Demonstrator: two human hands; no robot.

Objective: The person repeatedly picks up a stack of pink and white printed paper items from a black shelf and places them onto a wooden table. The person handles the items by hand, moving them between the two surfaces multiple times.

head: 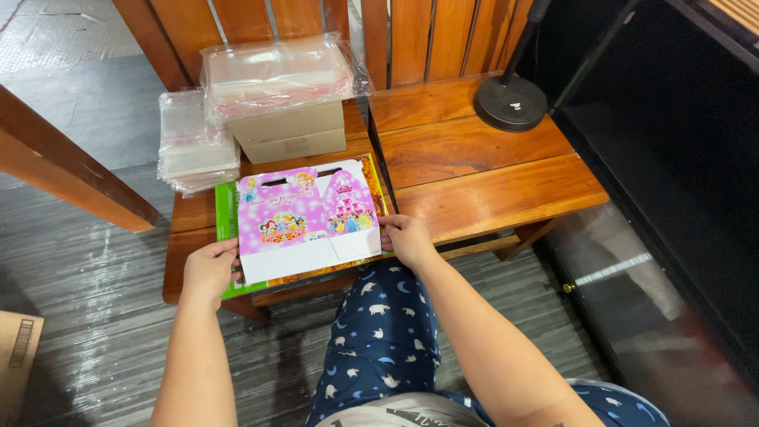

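Hands (209, 269) on pink carton (308, 217), plastic-wrapped stacks (273, 75) behind

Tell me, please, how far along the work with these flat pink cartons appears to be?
Early. Both hands, left hand and right hand, grip a flat pink carton, not yet folded up. It lies atop a stack of flat cartons. No assembled box shows; clear bag packs sit untouched.

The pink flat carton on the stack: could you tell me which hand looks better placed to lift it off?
Probably the right hand: its fingers grip the pink flat carton at its right edge, by the white bottom flaps. The left hand sits at the lower left corner, partly over the green sheet beneath.
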